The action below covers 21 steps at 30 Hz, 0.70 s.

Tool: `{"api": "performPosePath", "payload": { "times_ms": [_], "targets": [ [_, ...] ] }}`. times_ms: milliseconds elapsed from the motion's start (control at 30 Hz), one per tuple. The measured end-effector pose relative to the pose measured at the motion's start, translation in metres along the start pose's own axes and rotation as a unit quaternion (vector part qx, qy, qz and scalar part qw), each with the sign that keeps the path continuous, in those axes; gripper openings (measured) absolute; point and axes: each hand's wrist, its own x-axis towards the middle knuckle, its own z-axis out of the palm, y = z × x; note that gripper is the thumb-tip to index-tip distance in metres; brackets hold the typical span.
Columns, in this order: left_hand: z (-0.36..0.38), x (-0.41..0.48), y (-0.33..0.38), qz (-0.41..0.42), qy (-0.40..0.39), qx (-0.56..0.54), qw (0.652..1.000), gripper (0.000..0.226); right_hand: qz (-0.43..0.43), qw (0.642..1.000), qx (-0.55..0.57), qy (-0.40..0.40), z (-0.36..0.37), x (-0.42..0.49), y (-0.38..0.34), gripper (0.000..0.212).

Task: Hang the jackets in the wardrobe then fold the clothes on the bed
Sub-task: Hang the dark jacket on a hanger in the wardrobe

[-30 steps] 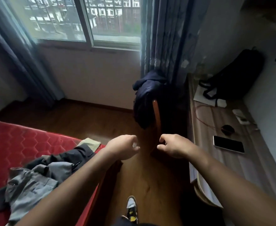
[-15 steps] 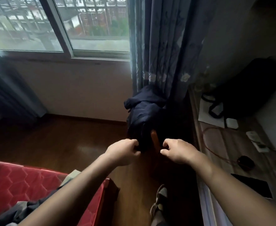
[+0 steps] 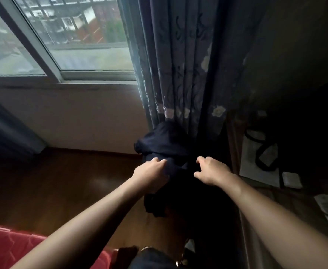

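A dark navy jacket lies heaped just right of centre frame, apparently draped over a chair that shadow mostly hides, against the foot of the patterned curtain. The left hand rests on its near folds, fingers curled into the cloth as if gathering a grip for lifting. The right hand hovers just beside it, fingers loosely spread and bent, holding nothing yet; it probably means to take the other shoulder. At lower left shows the bed's red mattress; at upper left, the window.
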Motion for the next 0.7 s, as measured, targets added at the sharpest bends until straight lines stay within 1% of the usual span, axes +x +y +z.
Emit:
{"api": "performPosePath", "payload": {
  "times_ms": [67, 100, 167, 200, 233, 267, 333, 467, 533, 633, 700],
  "targets": [
    [0.005, 0.024, 0.006, 0.006, -0.005, 0.006, 1.000, 0.033, 0.012, 1.000, 0.006, -0.024, 0.007, 0.020, 0.004, 0.057],
    [0.010, 0.035, 0.008, 0.011, -0.015, 0.012, 1.000, 0.037, 0.014, 0.999, 0.008, -0.045, 0.011, 0.029, 0.006, 0.067],
    [0.021, 0.054, 0.010, 0.028, -0.059, 0.023, 0.998, 0.059, 0.013, 0.995, 0.006, -0.101, 0.020, 0.045, 0.007, 0.085],
    [0.028, 0.061, 0.009, 0.036, -0.086, 0.029, 0.995, 0.068, 0.011, 0.992, 0.009, -0.122, 0.026, 0.050, 0.007, 0.088],
    [0.036, 0.067, 0.007, 0.044, -0.105, 0.044, 0.993, 0.073, 0.012, 0.991, 0.018, -0.130, 0.033, 0.056, 0.006, 0.086],
    [0.043, 0.072, 0.005, 0.050, -0.112, 0.066, 0.990, 0.073, 0.015, 0.992, 0.029, -0.126, 0.039, 0.060, 0.005, 0.082],
    [0.058, 0.080, 0.001, 0.061, -0.097, 0.103, 0.988, 0.067, 0.015, 0.993, 0.053, -0.108, 0.053, 0.068, 0.000, 0.069],
    [0.069, 0.088, -0.001, 0.075, -0.052, 0.081, 0.992, 0.032, -0.009, 0.994, 0.087, -0.071, 0.066, 0.075, -0.007, 0.035],
    [0.068, 0.087, -0.004, 0.086, -0.033, 0.064, 0.994, 0.022, -0.023, 0.993, 0.106, -0.054, 0.064, 0.076, -0.009, 0.019],
    [0.056, 0.083, -0.010, 0.096, -0.005, 0.013, 0.995, 0.016, -0.036, 0.988, 0.150, -0.028, 0.049, 0.075, -0.011, 0.012],
    [0.042, 0.080, -0.011, 0.085, 0.024, -0.062, 0.994, 0.013, -0.042, 0.982, 0.183, 0.005, 0.032, 0.072, -0.015, 0.010]
  ]
}}
